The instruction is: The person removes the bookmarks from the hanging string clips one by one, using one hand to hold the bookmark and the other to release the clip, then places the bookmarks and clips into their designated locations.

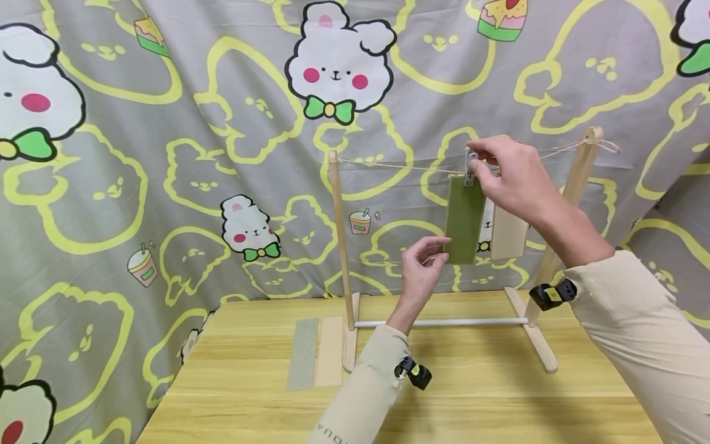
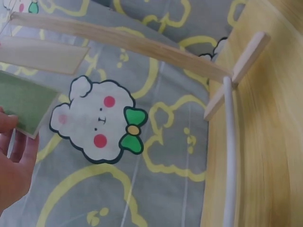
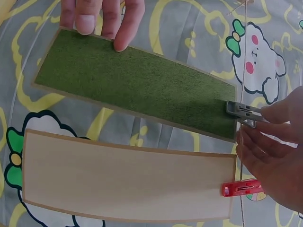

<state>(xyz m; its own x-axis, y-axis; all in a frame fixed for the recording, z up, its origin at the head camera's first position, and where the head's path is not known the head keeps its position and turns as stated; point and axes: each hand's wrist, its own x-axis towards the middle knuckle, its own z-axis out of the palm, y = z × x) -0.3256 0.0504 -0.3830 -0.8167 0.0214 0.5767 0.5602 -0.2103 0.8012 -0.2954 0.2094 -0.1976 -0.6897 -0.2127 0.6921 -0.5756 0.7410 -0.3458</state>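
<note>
A green rectangular strip (image 1: 463,222) with a pale border hangs at the string (image 1: 399,166). My right hand (image 1: 513,176) pinches a grey clothespin (image 3: 239,109) between thumb and fingers; its jaws are over the strip's top edge. Lower down, my left hand (image 1: 423,265) holds the green strip near its bottom left edge, thumb on the front face. Beside it hangs a beige strip (image 3: 128,177), fixed to the string by a red clothespin (image 3: 239,188). In the head view, the right hand hides most of the red clothespin.
A wooden stand with a left post (image 1: 339,234), a right post (image 1: 579,166) and a white crossbar (image 1: 444,322) carries the string. On the table (image 1: 249,394) lie a grey-green strip (image 1: 303,354) and a beige strip (image 1: 330,351). A patterned curtain (image 1: 183,123) hangs behind.
</note>
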